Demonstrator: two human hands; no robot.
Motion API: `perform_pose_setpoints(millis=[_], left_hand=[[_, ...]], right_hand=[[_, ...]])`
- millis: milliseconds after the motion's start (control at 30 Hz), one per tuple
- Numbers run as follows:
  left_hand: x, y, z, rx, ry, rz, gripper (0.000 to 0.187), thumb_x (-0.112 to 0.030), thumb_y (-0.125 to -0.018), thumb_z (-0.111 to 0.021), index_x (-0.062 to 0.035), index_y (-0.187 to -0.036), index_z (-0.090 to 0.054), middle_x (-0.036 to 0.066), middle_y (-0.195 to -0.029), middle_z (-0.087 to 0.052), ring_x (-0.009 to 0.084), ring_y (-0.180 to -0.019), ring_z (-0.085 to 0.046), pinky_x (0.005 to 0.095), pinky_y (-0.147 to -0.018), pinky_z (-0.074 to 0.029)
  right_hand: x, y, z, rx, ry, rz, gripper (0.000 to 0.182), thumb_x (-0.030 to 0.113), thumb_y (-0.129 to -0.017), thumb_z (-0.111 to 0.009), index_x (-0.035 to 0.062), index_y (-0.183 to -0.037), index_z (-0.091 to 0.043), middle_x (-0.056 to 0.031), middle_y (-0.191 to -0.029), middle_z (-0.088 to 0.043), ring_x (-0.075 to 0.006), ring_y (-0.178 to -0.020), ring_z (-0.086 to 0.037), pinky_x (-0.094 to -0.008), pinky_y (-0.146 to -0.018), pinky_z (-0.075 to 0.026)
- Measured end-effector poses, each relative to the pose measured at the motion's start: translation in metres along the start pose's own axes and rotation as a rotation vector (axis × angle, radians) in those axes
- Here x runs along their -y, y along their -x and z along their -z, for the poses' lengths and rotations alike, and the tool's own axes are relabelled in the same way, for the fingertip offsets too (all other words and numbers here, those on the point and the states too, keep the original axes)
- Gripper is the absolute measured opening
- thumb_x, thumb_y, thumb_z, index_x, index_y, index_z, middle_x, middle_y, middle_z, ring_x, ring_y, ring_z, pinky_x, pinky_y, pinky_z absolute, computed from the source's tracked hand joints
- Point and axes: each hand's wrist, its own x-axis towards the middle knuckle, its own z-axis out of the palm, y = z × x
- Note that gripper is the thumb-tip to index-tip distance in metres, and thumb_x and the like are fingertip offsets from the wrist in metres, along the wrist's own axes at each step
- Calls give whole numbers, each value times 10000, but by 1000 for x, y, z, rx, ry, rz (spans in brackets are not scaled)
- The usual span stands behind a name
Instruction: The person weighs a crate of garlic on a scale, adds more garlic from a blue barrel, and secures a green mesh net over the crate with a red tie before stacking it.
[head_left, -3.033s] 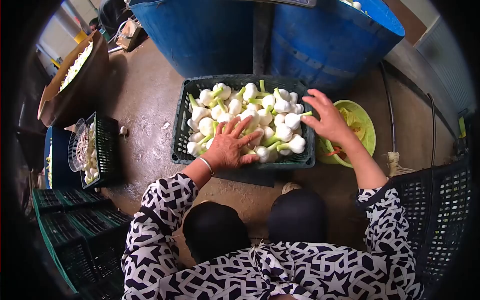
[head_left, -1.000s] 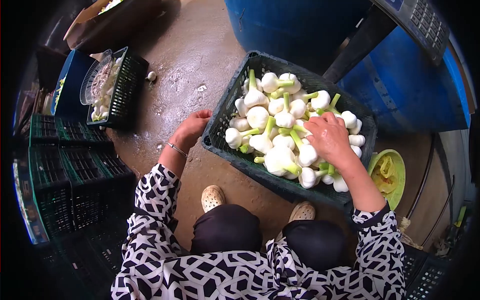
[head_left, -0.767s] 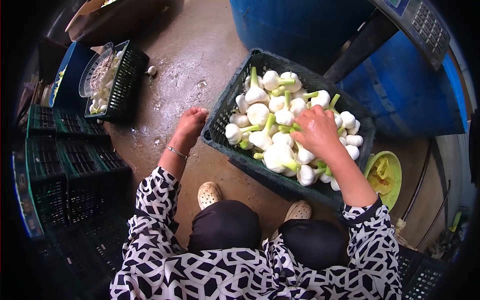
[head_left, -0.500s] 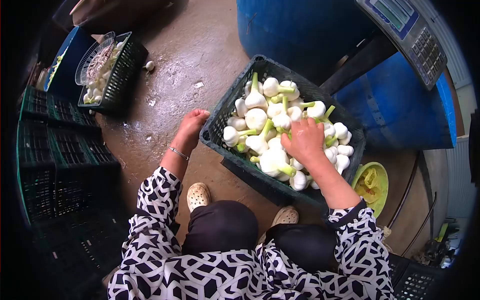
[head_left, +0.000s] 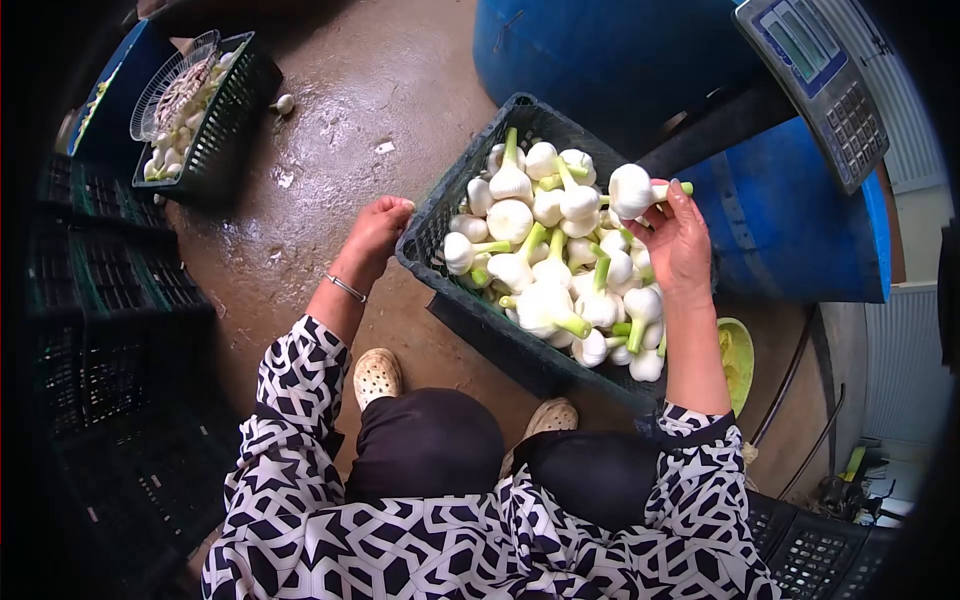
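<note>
A dark green plastic crate [head_left: 447, 283] in front of me is heaped with white garlic bulbs [head_left: 510, 220] on short green stems. Above its right side, my right hand [head_left: 680, 245] pinches one garlic bulb [head_left: 630, 191] by the stem, its round head pointing left. Beside the crate's left corner is my left hand [head_left: 378, 235], closed with thumb and fingers pressed together. Whether anything small sits between those fingertips cannot be made out.
Blue barrels [head_left: 600, 60] stand behind the crate, with a digital scale [head_left: 815, 90] at upper right. A yellow-green bowl [head_left: 737, 365] sits right of the crate. Stacked black crates [head_left: 110, 330] line the left; another garlic crate [head_left: 235, 120] holds a clear basket [head_left: 180, 90]. One bulb [head_left: 284, 104] lies on the floor.
My right hand has risen from the heap and moved right, bringing up a garlic bulb by its stem. The left hand stays closed by the crate corner. The view has shifted slightly.
</note>
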Motion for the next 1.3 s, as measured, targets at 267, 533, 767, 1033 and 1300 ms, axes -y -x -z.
perform_pose_setpoints(millis=[267,533,767,1033,1300], left_hand=[[4,0,-4,8,15,-19,98,-143,-920,-590,-50,-886,-590,9,-758,-625,85,-611,-577,228,-556,-487],[6,-1,-2,-9,6,-49,114,-157,-930,-582,-51,-889,-594,6,-737,-623,79,-585,-570,231,-539,-485],[0,2,-12,-77,30,-62,112,-141,-904,-584,-77,-812,-579,-32,-649,-554,68,-520,-470,224,-488,-377],[-22,35,-8,-78,-75,-183,165,-229,-925,-578,-89,-837,-574,-34,-606,-517,42,-484,-426,207,-429,-317],[-2,45,3,40,-141,-73,210,-292,-940,-584,-121,-817,-580,-59,-622,-535,45,-478,-442,208,-430,-344]], right_hand=[[-29,1,25,-88,249,-196,225,206,-945,-486,53,-786,-530,-125,-843,-622,-214,-770,-635,-354,-716,-534],[-65,-22,16,105,518,-118,315,312,-947,-530,58,-770,-591,-60,-881,-614,-118,-718,-541,-272,-613,-458],[-61,23,-2,242,1838,315,449,469,-950,-438,93,-1160,-564,-139,-1302,-461,-265,-1211,-431,-486,-966,-344],[-13,25,27,114,1402,506,346,217,-877,-592,50,-1180,-572,-142,-1251,-541,-325,-1145,-520,-405,-951,-429],[-35,-48,24,-194,1855,-44,493,346,-758,-691,15,-1099,-561,-152,-952,-688,-316,-935,-655,-427,-828,-504]])
